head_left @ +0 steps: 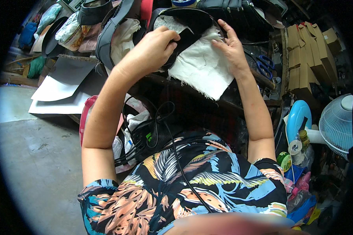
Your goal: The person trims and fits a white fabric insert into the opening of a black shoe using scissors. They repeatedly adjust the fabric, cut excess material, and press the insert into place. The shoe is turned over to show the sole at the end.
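A black curved piece (202, 18) with a pale grey lining lies on the workbench in front of me; its exact kind is unclear. White cloth (202, 64) with frayed edges hangs from it over the bench's near edge. My left hand (157, 47) is closed at the piece's left side, its fingers curled in by the lining. Along the right edge, my right hand (232, 51) has thumb and forefinger spread, the thumb touching the cloth. Its other fingers are mostly hidden. Another black curved piece (104, 45), with pale cloth inside, stands left of my left hand.
Blue-handled scissors (265, 64) lie right of my right hand. White sheets (62, 84) stick out at left, near a tub (70, 37). Folded cardboard (308, 55) and a blue-and-white fan (335, 121) stand at right. Black cables (161, 113) hang before my torso.
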Available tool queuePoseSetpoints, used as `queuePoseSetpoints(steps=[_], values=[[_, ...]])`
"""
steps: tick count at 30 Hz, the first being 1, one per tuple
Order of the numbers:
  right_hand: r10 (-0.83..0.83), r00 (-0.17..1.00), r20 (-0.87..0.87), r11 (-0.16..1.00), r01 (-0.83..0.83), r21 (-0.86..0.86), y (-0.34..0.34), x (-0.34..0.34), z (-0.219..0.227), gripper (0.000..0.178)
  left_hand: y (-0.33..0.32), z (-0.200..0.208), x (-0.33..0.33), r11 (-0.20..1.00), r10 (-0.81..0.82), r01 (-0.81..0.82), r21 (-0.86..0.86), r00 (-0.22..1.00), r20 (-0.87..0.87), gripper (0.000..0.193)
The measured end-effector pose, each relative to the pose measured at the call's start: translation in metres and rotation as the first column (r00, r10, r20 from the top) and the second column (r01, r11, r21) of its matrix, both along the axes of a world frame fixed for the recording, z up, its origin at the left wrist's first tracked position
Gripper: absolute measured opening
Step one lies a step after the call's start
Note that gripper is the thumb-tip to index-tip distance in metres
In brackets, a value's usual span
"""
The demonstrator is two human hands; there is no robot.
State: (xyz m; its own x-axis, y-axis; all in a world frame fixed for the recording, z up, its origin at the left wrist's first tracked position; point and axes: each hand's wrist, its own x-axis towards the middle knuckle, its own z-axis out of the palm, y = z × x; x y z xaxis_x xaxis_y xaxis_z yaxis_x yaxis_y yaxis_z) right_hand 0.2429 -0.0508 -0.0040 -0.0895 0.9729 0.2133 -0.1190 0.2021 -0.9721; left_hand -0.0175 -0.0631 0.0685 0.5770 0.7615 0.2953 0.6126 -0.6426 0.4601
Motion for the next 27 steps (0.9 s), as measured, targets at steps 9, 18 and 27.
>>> queuePoseSetpoints(steps=[9,18,27], values=[[0.092,0.991,0.094,0.991,-0.083,-0.101,-0.001,0.001,-0.023,0.078,0.059,-0.027,0.054,0.99,-0.043,0.082,0.11,0.946,-0.321,0.056],[-0.457,0.608,0.649,0.873,0.166,0.459,0.002,0.01,-0.007,0.075,0.077,-0.071,0.058,0.99,-0.073,0.088,0.106,0.988,-0.134,0.066],[-0.225,0.541,0.811,0.974,0.096,0.205,0.026,0.013,0.004,0.068,0.059,-0.073,0.067,0.991,0.033,-0.01,0.134,0.986,-0.166,0.066]])
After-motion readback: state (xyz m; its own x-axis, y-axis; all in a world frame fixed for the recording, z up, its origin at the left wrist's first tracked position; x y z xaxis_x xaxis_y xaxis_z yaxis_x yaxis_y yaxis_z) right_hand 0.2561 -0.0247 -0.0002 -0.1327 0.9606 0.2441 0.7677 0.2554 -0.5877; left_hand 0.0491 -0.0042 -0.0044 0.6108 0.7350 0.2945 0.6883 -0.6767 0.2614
